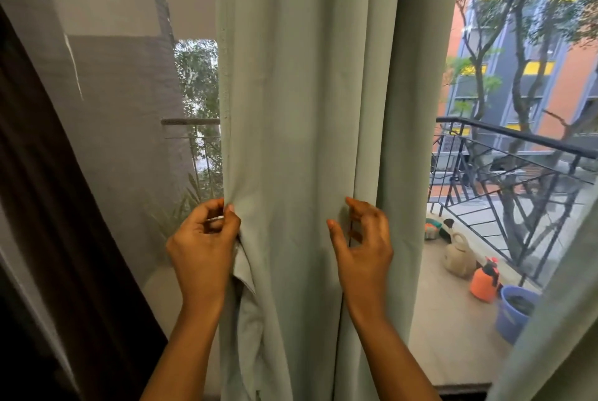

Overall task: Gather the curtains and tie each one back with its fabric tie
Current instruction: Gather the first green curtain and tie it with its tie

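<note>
A pale green curtain hangs straight down the middle of the view in loose vertical folds. My left hand pinches its left hem between thumb and fingers at about waist height. My right hand is at a fold on the curtain's right side, fingers curled into the crease and thumb apart in front. A second pale green curtain shows as a strip at the lower right edge. No fabric tie is visible.
A sheer net curtain covers the window to the left, with a dark frame beside it. Through the glass on the right lies a balcony with a black railing, a clay jug, an orange sprayer and a blue bucket.
</note>
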Available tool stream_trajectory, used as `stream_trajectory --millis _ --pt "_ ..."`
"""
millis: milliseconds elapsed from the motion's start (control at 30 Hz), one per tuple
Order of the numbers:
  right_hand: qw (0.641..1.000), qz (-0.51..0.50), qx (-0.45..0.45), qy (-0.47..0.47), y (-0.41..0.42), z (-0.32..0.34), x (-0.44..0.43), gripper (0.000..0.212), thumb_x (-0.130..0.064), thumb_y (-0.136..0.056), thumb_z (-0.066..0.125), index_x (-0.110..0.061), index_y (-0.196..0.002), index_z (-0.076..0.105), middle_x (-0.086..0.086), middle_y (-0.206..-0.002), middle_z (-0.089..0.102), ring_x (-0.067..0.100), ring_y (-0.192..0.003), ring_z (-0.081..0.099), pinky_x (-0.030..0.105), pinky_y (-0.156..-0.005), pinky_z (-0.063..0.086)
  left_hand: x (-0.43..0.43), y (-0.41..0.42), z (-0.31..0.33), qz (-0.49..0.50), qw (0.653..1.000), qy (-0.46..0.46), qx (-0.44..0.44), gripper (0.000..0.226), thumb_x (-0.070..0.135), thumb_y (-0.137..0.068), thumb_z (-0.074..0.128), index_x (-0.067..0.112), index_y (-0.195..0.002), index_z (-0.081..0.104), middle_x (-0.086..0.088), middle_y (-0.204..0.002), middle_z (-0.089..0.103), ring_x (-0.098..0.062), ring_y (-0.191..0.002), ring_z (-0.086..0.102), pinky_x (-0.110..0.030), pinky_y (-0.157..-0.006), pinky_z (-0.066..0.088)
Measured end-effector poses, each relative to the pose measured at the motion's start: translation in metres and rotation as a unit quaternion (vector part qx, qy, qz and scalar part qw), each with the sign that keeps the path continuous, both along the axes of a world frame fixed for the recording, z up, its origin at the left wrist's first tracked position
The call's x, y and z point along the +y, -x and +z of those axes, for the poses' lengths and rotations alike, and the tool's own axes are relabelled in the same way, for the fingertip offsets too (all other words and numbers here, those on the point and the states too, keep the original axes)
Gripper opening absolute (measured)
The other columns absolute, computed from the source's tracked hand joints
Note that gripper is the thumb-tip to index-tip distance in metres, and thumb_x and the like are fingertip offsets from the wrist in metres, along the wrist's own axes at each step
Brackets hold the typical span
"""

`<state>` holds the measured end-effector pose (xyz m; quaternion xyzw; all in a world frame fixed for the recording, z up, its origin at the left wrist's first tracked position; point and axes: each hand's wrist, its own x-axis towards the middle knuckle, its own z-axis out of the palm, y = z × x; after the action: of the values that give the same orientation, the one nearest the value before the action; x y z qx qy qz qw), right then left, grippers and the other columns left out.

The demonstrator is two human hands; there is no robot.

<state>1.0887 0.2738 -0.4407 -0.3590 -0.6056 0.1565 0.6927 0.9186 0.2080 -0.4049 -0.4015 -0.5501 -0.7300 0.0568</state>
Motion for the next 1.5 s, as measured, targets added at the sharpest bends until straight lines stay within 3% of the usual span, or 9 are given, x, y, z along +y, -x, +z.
stream_trajectory --millis 233,300,400,600,800,933,1100,1300,1500 --pt "0.996 -0.07 -0.004 0.061 0.0 0.012 0.023 0.058 -0.021 -0.08 0.074 -0.019 -0.132 0.047 0.003 -0.123 0.055 0.013 -0.104 0.055 0.024 -0.087 0.047 0.012 -0.008 -0.006 -0.06 0.998 0.0 -0.02 0.015 0.027 -0.076 0.066 0.03 -0.091 0.066 0.014 -0.08 0.068 0.001 -0.067 0.064 -0.012 -0.065 0.05" --pt "0.994 -0.066 0.007 0.083 -0.003 0.012 0.028 0.044 -0.021 -0.081 0.072 -0.019 -0.122 0.056 0.002 -0.111 0.063 0.012 -0.093 0.059 0.025 -0.084 0.049 0.015 -0.012 -0.007 -0.078 0.996 0.002 -0.038 0.016 0.019 -0.079 0.07 0.027 -0.092 0.068 0.013 -0.078 0.069 0.002 -0.064 0.063 -0.013 -0.064 0.051" --pt "0.998 -0.045 -0.006 0.053 -0.004 0.007 0.023 0.015 -0.016 -0.083 0.07 -0.018 -0.098 0.068 -0.002 -0.092 0.068 0.013 -0.083 0.063 0.038 -0.077 0.055 0.015 -0.022 -0.008 -0.097 0.995 0.011 -0.034 0.025 0.005 -0.083 0.071 0.028 -0.091 0.069 0.019 -0.07 0.069 0.003 -0.062 0.063 -0.012 -0.064 0.051" --pt "0.999 0.033 0.03 -0.011 0.01 -0.003 -0.023 0.022 -0.012 -0.083 0.071 -0.028 -0.096 0.065 -0.013 -0.09 0.067 -0.002 -0.081 0.064 0.011 -0.071 0.049 0.013 -0.047 -0.012 -0.161 0.986 0.025 -0.035 0.023 0.006 -0.082 0.072 0.027 -0.091 0.07 0.024 -0.072 0.071 0.0 -0.067 0.069 -0.018 -0.07 0.057" --pt "0.996 0.075 0.049 -0.029 0.013 0.002 -0.034 0.017 -0.019 -0.082 0.069 -0.026 -0.097 0.067 -0.01 -0.09 0.066 0.0 -0.083 0.064 0.01 -0.067 0.049 0.007 -0.062 -0.011 -0.256 0.964 0.029 -0.059 0.016 0.004 -0.082 0.071 0.016 -0.093 0.07 0.01 -0.074 0.074 -0.011 -0.065 0.069 -0.018 -0.062 0.055" --pt "0.994 0.09 0.035 -0.049 0.007 0.004 -0.033 0.013 -0.013 -0.082 0.069 -0.02 -0.094 0.07 -0.004 -0.087 0.067 0.003 -0.081 0.064 0.012 -0.065 0.048 0.004 -0.061 -0.013 -0.323 0.942 0.029 -0.088 0.02 0.014 -0.074 0.073 0.015 -0.094 0.071 0.0 -0.082 0.076 -0.016 -0.079 0.073 -0.021 -0.07 0.056" --pt "0.991 0.125 0.023 -0.029 0.005 0.003 -0.038 0.018 -0.018 -0.081 0.07 -0.03 -0.094 0.069 -0.011 -0.088 0.069 0.005 -0.084 0.066 0.018 -0.069 0.052 0.002 -0.055 -0.015 -0.311 0.944 0.028 -0.103 0.015 0.02 -0.075 0.073 0.013 -0.088 0.073 -0.005 -0.08 0.075 -0.022 -0.078 0.073 -0.036 -0.074 0.058" --pt "0.991 0.13 0.042 -0.011 0.008 -0.006 -0.048 0.029 -0.018 -0.081 0.071 -0.037 -0.101 0.065 -0.013 -0.097 0.067 0.005 -0.086 0.067 0.019 -0.072 0.054 -0.008 -0.056 -0.018 -0.27 0.96 0.029 -0.061 0.019 0.007 -0.081 0.072 0.025 -0.086 0.07 0.01 -0.073 0.073 -0.002 -0.071 0.07 -0.015 -0.066 0.053" --pt "0.99 0.126 0.055 -0.042 0.005 -0.008 -0.049 0.03 -0.024 -0.082 0.068 -0.025 -0.112 0.068 -0.005 -0.091 0.064 0.01 -0.084 0.067 0.02 -0.071 0.053 -0.01 -0.058 -0.027 -0.305 0.948 0.047 -0.082 0.022 0.01 -0.082 0.067 0.025 -0.099 0.069 0.009 -0.092 0.074 -0.006 -0.09 0.07 -0.022 -0.08 0.056"
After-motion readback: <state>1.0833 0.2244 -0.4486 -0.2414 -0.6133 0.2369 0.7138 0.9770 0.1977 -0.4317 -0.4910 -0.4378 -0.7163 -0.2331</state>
